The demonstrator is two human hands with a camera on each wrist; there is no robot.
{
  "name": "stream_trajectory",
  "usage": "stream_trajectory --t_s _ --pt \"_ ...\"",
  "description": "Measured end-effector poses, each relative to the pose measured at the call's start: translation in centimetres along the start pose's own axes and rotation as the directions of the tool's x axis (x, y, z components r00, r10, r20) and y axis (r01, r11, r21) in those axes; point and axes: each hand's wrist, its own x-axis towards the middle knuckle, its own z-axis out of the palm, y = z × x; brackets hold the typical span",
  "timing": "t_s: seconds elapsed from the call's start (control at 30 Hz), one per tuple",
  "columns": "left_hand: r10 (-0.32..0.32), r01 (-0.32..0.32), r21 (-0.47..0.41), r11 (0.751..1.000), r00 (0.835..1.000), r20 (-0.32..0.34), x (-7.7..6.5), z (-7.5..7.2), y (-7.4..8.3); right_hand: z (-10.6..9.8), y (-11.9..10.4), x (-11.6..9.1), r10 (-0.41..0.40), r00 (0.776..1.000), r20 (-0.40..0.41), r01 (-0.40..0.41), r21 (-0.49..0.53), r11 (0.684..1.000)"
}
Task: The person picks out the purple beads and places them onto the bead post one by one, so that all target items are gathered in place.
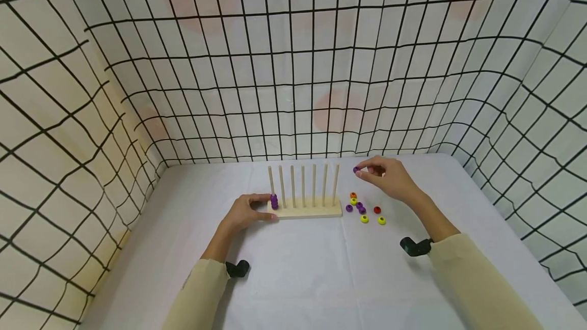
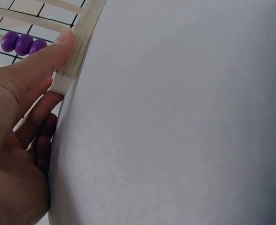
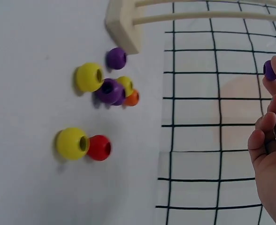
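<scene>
A pale wooden peg stand (image 1: 307, 212) with a row of upright pegs sits on the table. My left hand (image 1: 243, 213) grips its left end, thumb along the front edge and fingers behind. Three purple beads (image 2: 24, 44) are stacked on the leftmost peg, beside that hand. To the right of the stand, my right hand (image 1: 389, 178) pinches a purple bead (image 3: 270, 70) between thumb and index finger, raised above the table. Its other fingers are curled. Loose beads lie below this hand: several purple and yellow (image 3: 88, 77), one orange (image 3: 132, 97) and one red (image 3: 99, 147).
A white cloth covers the table (image 1: 312, 279). Black netting (image 1: 293, 85) rises behind it and along both sides, with white sheeting beyond. Dark wrist devices (image 1: 415, 247) sit at the cuffs of both beige sleeves (image 1: 477, 279).
</scene>
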Motion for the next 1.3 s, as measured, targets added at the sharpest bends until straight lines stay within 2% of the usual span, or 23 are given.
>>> stream_trajectory --t_s 0.23,0.43,0.67,1.03,1.3 --pt "-0.003 0.003 0.003 1.0 1.0 -0.008 -0.1 0.0 -0.1 -1.1 -3.1 0.5 -0.045 0.999 -0.028 0.045 0.003 0.999" --pt "-0.006 0.006 0.002 1.0 1.0 -0.013 -0.3 -0.2 -0.2 -1.2 -5.4 1.2 -0.099 0.995 -0.03 0.099 0.004 0.995" --pt "0.021 -0.021 0.012 1.0 1.0 -0.012 -0.3 -0.2 -0.4 -0.4 -7.8 2.1 -0.132 0.991 -0.033 0.134 0.056 0.989" --pt "0.025 -0.025 0.005 1.0 1.0 -0.011 -0.4 -0.1 -0.1 1.2 -10.5 3.4 -0.209 0.978 -0.006 0.208 0.111 0.972" --pt "0.017 -0.016 0.021 1.0 1.0 -0.009 -0.4 -0.2 0.0 3.0 -12.1 4.0 -0.202 0.979 0.03 0.197 0.134 0.971"
